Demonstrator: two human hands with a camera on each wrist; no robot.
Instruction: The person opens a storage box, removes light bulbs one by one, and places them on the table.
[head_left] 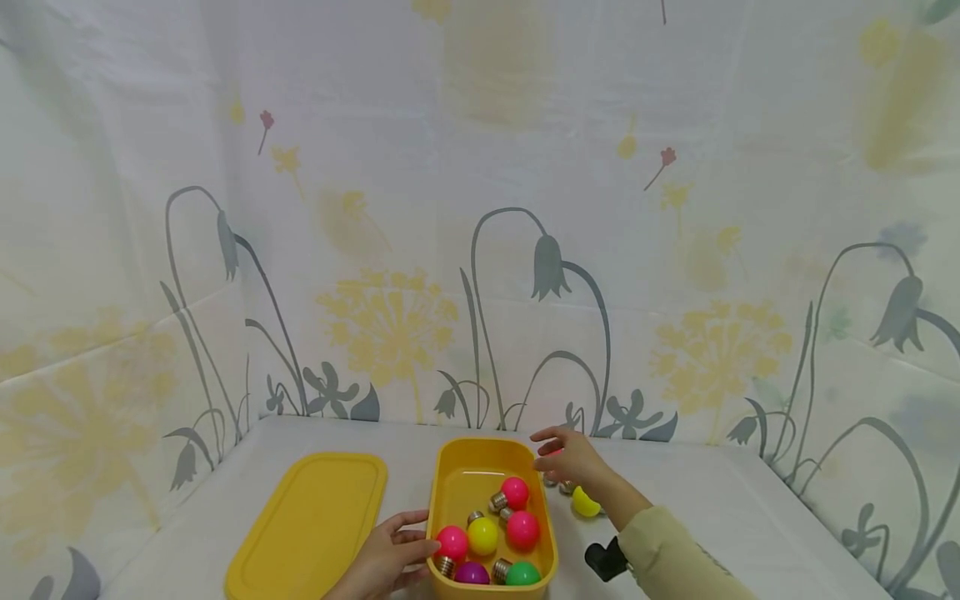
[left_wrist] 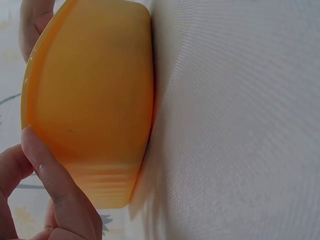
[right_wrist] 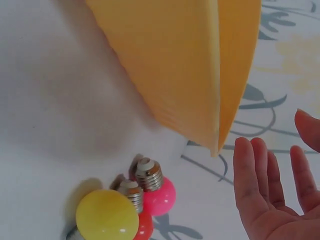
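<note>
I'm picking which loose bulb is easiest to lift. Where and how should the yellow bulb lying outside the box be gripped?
Grip the yellow bulb across its round globe, coming from above. The globe is its widest, most exposed part, while its screw base lies low against the neighbouring pink bulb. The open right hand hovers close by; the left hand rests against the yellow box.

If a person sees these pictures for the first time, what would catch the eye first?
Probably the yellow tub near the table's front edge, holding bright pink, yellow, purple and green bulbs. Its flat yellow lid lies on the table to its left. The left hand touches the tub's near corner, while the open right hand hovers over a few loose bulbs beside the tub.
</note>
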